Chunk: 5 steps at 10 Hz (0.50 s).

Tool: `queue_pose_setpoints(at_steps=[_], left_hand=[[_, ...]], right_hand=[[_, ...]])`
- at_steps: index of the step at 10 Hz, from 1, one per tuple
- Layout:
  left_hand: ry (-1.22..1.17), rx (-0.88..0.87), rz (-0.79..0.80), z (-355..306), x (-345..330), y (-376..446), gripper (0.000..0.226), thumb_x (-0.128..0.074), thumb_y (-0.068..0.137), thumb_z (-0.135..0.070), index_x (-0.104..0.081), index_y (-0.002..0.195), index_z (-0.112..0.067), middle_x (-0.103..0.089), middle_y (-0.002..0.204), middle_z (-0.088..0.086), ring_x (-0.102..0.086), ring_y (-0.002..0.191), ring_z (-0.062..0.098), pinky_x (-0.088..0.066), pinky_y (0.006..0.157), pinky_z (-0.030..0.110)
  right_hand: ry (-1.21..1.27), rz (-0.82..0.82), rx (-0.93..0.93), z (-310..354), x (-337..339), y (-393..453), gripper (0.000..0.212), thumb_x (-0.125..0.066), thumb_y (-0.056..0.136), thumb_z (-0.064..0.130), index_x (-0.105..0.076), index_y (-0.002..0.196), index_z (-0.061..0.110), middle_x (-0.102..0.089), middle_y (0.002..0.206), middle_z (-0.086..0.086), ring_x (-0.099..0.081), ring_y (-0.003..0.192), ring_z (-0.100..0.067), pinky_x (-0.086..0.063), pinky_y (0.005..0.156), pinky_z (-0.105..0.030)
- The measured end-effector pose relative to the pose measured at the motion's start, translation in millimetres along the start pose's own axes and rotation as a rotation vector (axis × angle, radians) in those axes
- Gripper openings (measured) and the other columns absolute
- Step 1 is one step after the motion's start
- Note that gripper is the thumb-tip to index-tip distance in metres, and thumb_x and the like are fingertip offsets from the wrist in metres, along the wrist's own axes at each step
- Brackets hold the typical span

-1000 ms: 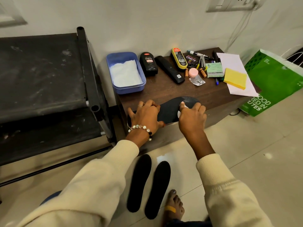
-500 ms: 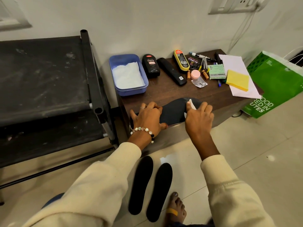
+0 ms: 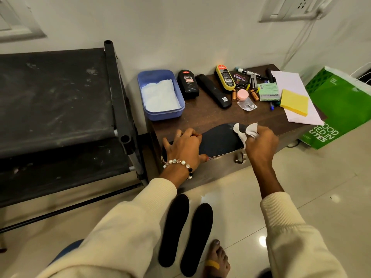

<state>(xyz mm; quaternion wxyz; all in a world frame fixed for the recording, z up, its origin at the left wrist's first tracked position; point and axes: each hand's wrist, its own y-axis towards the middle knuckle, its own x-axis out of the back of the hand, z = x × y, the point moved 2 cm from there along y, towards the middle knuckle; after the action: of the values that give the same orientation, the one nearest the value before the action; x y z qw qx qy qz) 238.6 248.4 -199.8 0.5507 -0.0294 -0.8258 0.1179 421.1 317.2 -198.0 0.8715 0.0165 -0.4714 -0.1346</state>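
A black rack is seen at the left. Beside it stands a low brown table. On the table's front edge the dark insole is laid flat, heel end to the left and toe end to the right, with its near side slightly overhanging the edge. Below it, on the floor, two more insoles are laid side by side.

The heel end is pressed down by the left hand, whose fingers are spread on it and grip nothing. That hold is unchanged from a second ago. The right hand has been drawn rightward. A second ago it was set over the front half of the insole, with the cloth nearly hidden beneath it. Now it is held at the toe end, and the white cloth is pinched in its curled fingers and bunched on the toe tip.

A wiping stroke along the length is therefore judged to have been carried to its end. Either another pass is to be begun from the middle, or this face may be taken as done.

The insole's upper face is seen to be matte and very dark, almost black with a bluish cast, and it is flat and uncreased. A faint pale speckling is shown across the middle, but whether it is dust or texture cannot be told.
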Motion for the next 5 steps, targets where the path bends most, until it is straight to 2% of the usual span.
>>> queue_pose_setpoints(at_steps=[1,2,3,4,5], left_hand=[[0.002,0.001,-0.002,0.8,0.5,0.3,0.059,-0.068,0.083,-0.049,-0.05,0.136,-0.03,-0.037,0.139,-0.009,-0.027,0.132,0.022,-0.02,0.108,0.062],[0.001,-0.002,0.002,0.9,1.0,1.0,0.059,-0.068,0.083,-0.048,-0.05,0.136,-0.03,-0.037,0.14,-0.009,-0.028,0.133,0.023,-0.02,0.109,0.062],[0.001,-0.009,0.001,1.6,0.8,0.3,0.059,-0.067,0.083,-0.048,-0.05,0.136,-0.03,-0.037,0.139,-0.009,-0.028,0.132,0.022,-0.02,0.109,0.062],[0.003,-0.011,0.005,3.0,0.3,0.5,0.06,-0.067,0.082,-0.05,-0.049,0.136,-0.031,-0.037,0.139,-0.009,-0.028,0.132,0.022,-0.021,0.108,0.062],[0.001,-0.011,0.018,3.1,1.6,1.5,0.06,-0.067,0.083,-0.05,-0.049,0.137,-0.031,-0.037,0.14,-0.009,-0.027,0.133,0.022,-0.021,0.109,0.062]], right_hand=[[-0.146,0.128,0.184,5.5,-13.8,-3.3,0.041,-0.058,0.084,-0.003,-0.06,0.124,0.007,-0.056,0.117,-0.019,-0.049,0.109,-0.036,-0.039,0.092,-0.035],[-0.291,0.247,0.375,14.9,-26.8,-6.3,0.051,-0.057,0.083,-0.006,-0.054,0.132,0.01,-0.05,0.124,-0.015,-0.041,0.115,-0.031,-0.037,0.092,-0.031],[-0.411,0.276,0.46,11.9,-33.4,0.1,0.055,-0.06,0.083,-0.005,-0.049,0.135,0.007,-0.049,0.13,-0.013,-0.038,0.119,-0.029,-0.038,0.094,-0.031],[-0.299,0.182,0.399,-5.0,-31.6,4.1,0.039,-0.056,0.081,-0.01,-0.06,0.118,0.0,-0.051,0.118,-0.022,-0.041,0.109,-0.032,-0.034,0.089,-0.033],[-0.182,0.098,0.254,-14.4,-26.9,8.5,0.027,-0.053,0.08,-0.01,-0.064,0.102,-0.002,-0.05,0.11,-0.024,-0.042,0.102,-0.037,-0.033,0.085,-0.036]])
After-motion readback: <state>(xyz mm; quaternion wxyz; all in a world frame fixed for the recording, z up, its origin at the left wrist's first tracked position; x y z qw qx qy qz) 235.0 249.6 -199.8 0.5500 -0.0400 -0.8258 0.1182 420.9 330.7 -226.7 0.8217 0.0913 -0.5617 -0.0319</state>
